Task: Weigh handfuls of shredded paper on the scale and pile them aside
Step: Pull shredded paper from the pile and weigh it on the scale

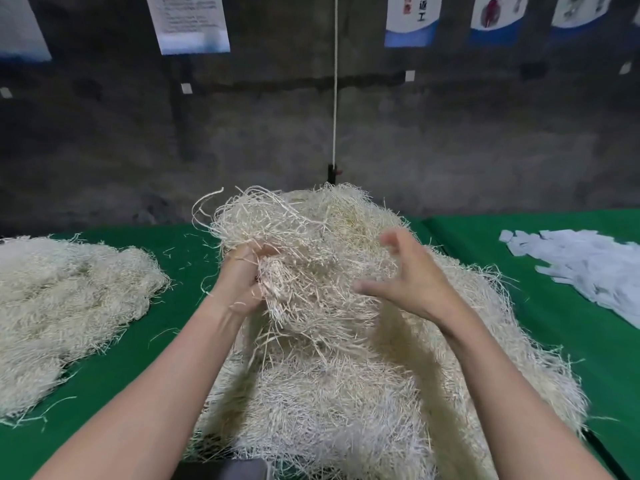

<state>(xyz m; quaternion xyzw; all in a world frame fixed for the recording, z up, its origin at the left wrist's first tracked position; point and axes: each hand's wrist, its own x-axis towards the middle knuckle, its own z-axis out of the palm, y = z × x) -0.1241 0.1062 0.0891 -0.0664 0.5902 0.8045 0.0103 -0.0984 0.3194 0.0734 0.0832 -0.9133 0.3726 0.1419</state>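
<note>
Dim backdrop, evenly lit table (145, 344); hands motion-blurred; wide-angle bowing at edges.

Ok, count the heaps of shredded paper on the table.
2: a big heap in the middle, and a flatter heap on the left. More may lie outside the frame.

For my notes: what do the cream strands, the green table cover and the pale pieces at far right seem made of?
The cream strands: matte paper shreds, thin, crinkled, tangled. The green table cover: probably cloth, dull finish, with a fold line. The pale pieces: flat rectangular slips, likely paper; blur leaves it open.
</note>
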